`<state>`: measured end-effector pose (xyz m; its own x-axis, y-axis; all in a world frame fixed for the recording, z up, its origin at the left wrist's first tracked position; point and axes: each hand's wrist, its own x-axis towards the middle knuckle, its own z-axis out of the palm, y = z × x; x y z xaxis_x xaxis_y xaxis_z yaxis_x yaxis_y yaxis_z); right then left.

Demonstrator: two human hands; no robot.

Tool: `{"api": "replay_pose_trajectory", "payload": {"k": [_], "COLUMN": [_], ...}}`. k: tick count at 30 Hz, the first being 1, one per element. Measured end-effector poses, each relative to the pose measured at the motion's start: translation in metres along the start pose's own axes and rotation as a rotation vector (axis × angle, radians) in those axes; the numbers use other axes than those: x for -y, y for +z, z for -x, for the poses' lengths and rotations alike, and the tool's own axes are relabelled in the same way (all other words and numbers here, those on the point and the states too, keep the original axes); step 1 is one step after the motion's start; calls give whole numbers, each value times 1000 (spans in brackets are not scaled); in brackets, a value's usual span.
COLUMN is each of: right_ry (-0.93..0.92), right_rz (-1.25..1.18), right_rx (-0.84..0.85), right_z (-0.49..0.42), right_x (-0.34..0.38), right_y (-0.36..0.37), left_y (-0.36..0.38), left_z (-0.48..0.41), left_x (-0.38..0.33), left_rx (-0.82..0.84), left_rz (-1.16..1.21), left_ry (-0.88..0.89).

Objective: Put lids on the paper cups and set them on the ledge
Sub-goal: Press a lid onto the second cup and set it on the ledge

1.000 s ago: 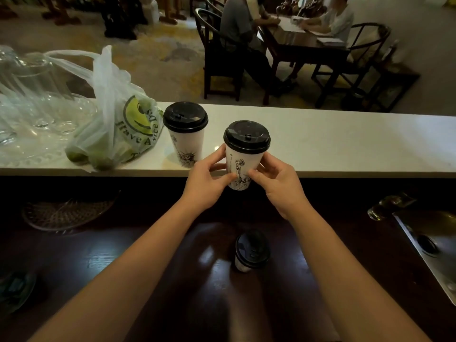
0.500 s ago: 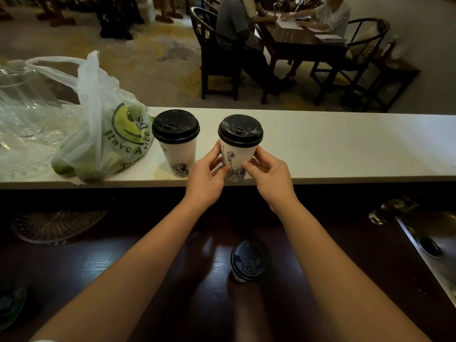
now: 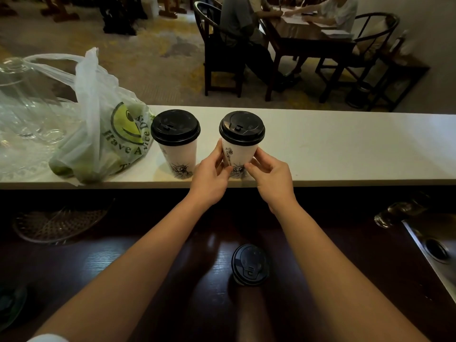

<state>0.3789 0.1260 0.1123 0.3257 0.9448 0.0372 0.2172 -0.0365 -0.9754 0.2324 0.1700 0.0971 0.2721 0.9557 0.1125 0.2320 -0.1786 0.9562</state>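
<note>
— Where are your arms?
— Both stretched forward, bare, nearly level.
— And your hands?
— My left hand (image 3: 209, 177) and right hand (image 3: 272, 177) face each other, fingers curled, pinching the cup (image 3: 238, 154) low on its sides.

Dim foreground, bright ledge (image 3: 345, 144), wide-angle warp.

A clear plastic bag (image 3: 108, 134) printed with a yellow smiley face holds green fruit. Left of the bag lies crinkled clear glassware (image 3: 27, 114). Below the bag, on the dark counter (image 3: 148, 280), sits a woven tray (image 3: 59, 224). Far right of the bag, on the same counter, lies a glass (image 3: 394, 213) beside a metal panel (image 3: 436, 250). Beyond the bag, two people sit on dark chairs (image 3: 217, 53) at a dark table (image 3: 311, 38)
</note>
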Motion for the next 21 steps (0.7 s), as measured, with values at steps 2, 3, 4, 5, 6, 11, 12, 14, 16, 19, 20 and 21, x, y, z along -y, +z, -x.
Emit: {"api": "replay_pose_trajectory", "payload": {"k": [2,3,4,5,6,11,12,14,16,19,20,21], "right_ry": [0,0,-1,-1,-2,-2,-1,1,0,2,1,-1], "right_rz": [4,2,0,3,7,11,12,13,20,37,45,49], "right_rx": [-10,-15,-17,-18,-18,-24,-25,-27,-28,-25,-19,-12], "right_z": [0,0,-1,-1,-1,-1,0,0,1,2,3,3], "right_x": [-2,-2,-2,-3,-3,-4,-4,-3,-3,0,1,2], "right_y": [1,1,2,2,2,3,3,4,5,4,4,4], "left_y": [1,1,1,2,2,4,4,6,7,6,6,6], "left_z": [0,0,1,1,0,0,1,2,3,5,5,5], "left_x": [1,2,2,3,4,10,10,11,11,8,7,5], "left_rx": [0,-3,-4,-6,-8,-14,-18,-30,-41,-45,-46,-47], "left_rz": [-8,-12,-14,-19,-24,-12,-7,5,3,9,13,18], "left_ry": [-2,-2,-3,-5,-7,-12,-16,-21,-23,-10,-4,1]}}
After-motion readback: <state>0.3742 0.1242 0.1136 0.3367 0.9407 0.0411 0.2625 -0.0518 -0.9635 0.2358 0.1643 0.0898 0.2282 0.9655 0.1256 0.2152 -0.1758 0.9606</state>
